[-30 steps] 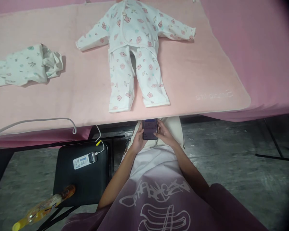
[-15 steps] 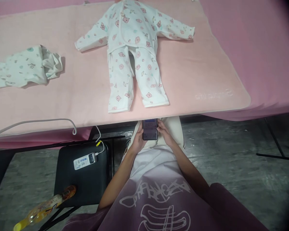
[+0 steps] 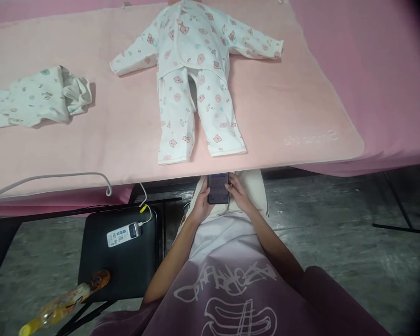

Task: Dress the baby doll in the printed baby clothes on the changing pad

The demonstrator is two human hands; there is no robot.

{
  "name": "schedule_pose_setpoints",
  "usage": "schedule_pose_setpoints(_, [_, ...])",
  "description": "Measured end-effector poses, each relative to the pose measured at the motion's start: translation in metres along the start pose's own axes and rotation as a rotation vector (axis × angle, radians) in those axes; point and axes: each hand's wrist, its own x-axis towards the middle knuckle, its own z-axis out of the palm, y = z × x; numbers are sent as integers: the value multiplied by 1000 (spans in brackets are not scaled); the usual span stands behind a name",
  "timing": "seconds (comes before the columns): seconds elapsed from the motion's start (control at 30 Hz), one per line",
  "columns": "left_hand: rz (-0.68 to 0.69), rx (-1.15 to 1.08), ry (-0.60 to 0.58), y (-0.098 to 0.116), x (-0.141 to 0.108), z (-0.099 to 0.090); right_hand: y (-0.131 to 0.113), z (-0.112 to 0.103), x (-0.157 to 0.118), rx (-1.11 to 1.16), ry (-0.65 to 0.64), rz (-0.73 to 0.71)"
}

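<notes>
A dark smartphone [image 3: 218, 192] with its screen lit rests between both my hands over my lap, just below the table edge. My left hand [image 3: 202, 205] is closed around its left side. On the right side, my right hand [image 3: 239, 195] grips it, the thumb over the screen's edge. Beyond the phone, a white baby top [image 3: 199, 39] with pink animal prints lies spread out on a pink mat [image 3: 276, 116]. Matching baby pants [image 3: 177, 116] lie below it, the legs toward me.
A bunched white printed garment [image 3: 38, 100] lies on the mat's left. A white cable [image 3: 56, 176] runs along the near edge. Left of me, a black chair [image 3: 122, 275] holds a white power bank [image 3: 123, 234] with a cord and a yellow-capped bottle [image 3: 65, 303].
My right thumb has shifted slightly left over the phone screen. The view has moved a little; the clothes and phone otherwise stay in place.
</notes>
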Motion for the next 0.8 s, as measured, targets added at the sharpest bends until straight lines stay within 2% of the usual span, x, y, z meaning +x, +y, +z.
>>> schedule_pose_setpoints(0.2, [-16,-23,-13,-2,1,-1,-4,-2,-3,20,-25,15])
schedule_pose_setpoints(0.47, [6,-16,-41,-2,2,-1,-5,-10,-5,-49,-137,7])
schedule_pose_setpoints(0.8, [67,32,-6,-6,5,5,-11,-2,-11,-85,-99,-14])
